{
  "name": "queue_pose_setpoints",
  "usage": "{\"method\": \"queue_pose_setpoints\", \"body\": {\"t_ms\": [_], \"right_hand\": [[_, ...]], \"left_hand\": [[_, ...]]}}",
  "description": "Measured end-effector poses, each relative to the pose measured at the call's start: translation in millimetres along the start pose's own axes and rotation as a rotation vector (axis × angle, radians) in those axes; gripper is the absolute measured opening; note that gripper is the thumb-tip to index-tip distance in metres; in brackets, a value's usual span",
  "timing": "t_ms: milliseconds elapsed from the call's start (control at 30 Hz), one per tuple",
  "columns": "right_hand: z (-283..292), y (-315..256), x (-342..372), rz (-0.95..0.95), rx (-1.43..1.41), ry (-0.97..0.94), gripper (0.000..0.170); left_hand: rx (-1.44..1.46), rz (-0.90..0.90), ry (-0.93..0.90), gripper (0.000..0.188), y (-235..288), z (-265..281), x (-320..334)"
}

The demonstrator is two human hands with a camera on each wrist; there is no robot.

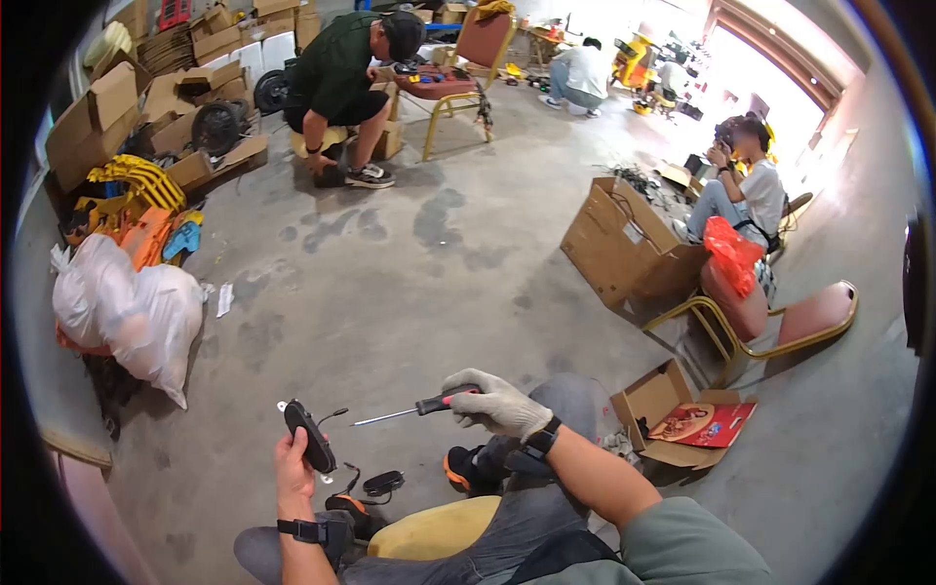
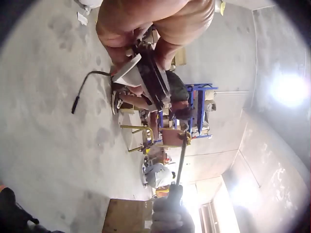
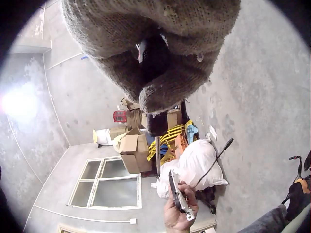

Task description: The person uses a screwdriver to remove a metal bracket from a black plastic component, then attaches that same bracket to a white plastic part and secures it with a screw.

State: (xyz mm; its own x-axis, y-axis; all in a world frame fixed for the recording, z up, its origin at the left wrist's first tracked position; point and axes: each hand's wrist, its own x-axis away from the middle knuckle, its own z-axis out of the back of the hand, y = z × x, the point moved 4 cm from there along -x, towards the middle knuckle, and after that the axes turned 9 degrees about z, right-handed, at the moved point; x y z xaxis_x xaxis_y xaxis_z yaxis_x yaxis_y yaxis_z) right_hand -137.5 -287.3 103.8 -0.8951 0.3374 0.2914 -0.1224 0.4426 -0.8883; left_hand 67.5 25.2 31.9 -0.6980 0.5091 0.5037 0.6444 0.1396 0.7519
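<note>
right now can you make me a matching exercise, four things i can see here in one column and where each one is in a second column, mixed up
Things
1. screwdriver
2. black oblong part
3. red bag
4. black cap

Places
A. on a chair
B. in the bare left hand
C. on the head of a person in a dark top
D. in the gloved right hand

Right pairs: 1-D, 2-B, 3-A, 4-C

Bare left hand [image 2: 153,22] grips black oblong device [image 2: 151,77]; thin black cable [image 2: 82,87] sticks out beside device; dark-handled, metal-shafted screwdriver [image 2: 180,170] near device, apart.
</note>
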Motion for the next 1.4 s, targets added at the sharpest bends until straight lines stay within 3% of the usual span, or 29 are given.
{"method": "queue_pose_setpoints", "body": {"t_ms": [167, 433, 467, 600, 633, 700, 833, 1000, 1400], "right_hand": [[-2.7, 3.0, -0.4, -0.007, -0.035, -0.052, 0.041], [-0.6, 0.9, -1.9, 0.008, -0.02, -0.043, 0.045], [1.8, 0.3, -2.1, 0.014, 0.044, -0.039, 0.044], [-1.3, -9.7, 0.5, 0.029, 0.229, 0.008, 0.039], [-9.4, -11.2, 6.9, 0.028, 0.187, 0.05, 0.038], [-7.5, -3.2, 0.2, 0.035, 0.097, 0.034, 0.035], [-9.1, -1.0, -0.9, 0.05, 0.039, 0.04, 0.033], [-8.0, 0.5, -3.6, 0.052, 0.001, 0.041, 0.034], [-10.3, 3.1, -3.3, 0.049, 0.006, 0.048, 0.034]], "left_hand": [[-0.128, 0.009, 0.023, 0.023, -16.7, 9.0, -16.0], [-0.097, 0.054, -0.034, 0.03, -13.3, -11.9, -2.4], [-0.079, 0.109, -0.009, 0.031, -12.2, -15.1, 0.6], [-0.029, 0.035, -0.083, 0.032, -10.0, -24.9, -2.7], [-0.029, 0.061, -0.013, 0.029, -10.4, -21.9, 6.2], [-0.073, 0.006, -0.107, 0.026, -11.2, -16.6, -0.3], [-0.068, 0.056, 0.025, 0.025, -18.8, -19.5, -6.5], [0.272, 0.143, -0.116, 0.029, -8.3, -30.4, 0.9], [0.474, 0.163, -0.374, 0.044, -2.8, -39.2, 4.1]]}}
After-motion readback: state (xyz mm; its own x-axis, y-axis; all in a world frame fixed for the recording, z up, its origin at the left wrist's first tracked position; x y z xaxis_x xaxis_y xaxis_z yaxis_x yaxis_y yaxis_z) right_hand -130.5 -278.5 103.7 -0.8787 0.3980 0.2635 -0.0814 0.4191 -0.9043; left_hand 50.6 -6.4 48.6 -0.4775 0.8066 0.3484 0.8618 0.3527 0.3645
